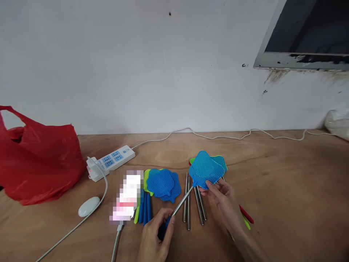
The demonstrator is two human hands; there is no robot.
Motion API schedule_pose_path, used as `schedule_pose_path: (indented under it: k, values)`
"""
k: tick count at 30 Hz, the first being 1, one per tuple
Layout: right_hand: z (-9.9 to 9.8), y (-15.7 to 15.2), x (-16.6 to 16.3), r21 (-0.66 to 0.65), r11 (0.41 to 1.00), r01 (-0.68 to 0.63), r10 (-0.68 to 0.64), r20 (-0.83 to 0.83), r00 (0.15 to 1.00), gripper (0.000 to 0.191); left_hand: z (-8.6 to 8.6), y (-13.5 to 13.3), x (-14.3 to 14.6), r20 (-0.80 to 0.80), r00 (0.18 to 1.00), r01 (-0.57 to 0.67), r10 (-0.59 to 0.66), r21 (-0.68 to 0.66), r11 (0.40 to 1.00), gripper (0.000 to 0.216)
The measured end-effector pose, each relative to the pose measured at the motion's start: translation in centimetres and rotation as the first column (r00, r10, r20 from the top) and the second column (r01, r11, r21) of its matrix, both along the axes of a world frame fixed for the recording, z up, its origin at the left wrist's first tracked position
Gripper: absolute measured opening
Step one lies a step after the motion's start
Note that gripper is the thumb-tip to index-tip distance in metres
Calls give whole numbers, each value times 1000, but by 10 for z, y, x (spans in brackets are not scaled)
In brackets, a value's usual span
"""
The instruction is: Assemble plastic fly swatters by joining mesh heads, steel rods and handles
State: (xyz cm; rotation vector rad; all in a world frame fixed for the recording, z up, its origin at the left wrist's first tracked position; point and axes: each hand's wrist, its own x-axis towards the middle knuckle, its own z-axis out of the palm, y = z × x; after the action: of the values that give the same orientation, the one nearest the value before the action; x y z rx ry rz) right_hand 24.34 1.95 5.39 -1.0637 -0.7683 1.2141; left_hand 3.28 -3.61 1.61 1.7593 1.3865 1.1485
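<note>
A blue fly swatter (203,169) with a metal rod is tilted up to the right between my hands. My left hand (156,234) is closed around its dark blue handle. At the lower right edge of the mesh head, my right hand (223,199) pinches with thumb and fingers. Loose blue and yellow-green swatter heads (163,183) lie overlapped to the left of the rod. Below them are several blue and green handles (145,209). Bare metal rods (200,205) rest between my hands. Behind the held head, other swatter heads (222,160) show partly; red and green handles (247,214) stick out beyond my right wrist.
A lit phone (128,196), blurred out, lies left of the handles with a cable attached. Behind it sits a white power strip (117,159) with a charger plugged in. A white oval object (89,206) and a red plastic bag (40,163) are farther left.
</note>
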Motion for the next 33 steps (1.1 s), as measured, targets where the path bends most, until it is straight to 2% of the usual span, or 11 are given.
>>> schedule_pose_path:
  k: [13, 20, 25, 30, 33]
  values:
    - [-1, -18, -6, -19, 999, 29, -27, 101, 995, 39, 2, 1, -5, -71, 997, 40, -41, -9, 999, 19]
    - [-7, -22, -4, -19, 1000, 11, -8, 134, 991, 39, 2, 2, -9, -91, 995, 38, -33, 52, 998, 17]
    - [-17, -24, -5, -13, 1000, 0, 0, 47, 999, 35, 2, 3, -9, -98, 995, 36, -31, 49, 998, 16]
    - [-17, -31, -19, -64, 997, -40, 30, -144, 989, 31, 9, 5, 3, -78, 987, 134, -138, -51, 990, 20]
    - [-16, -32, -30, -70, 997, -25, 13, -169, 986, 31, 12, 4, 8, -73, 981, 173, -180, -90, 981, 21]
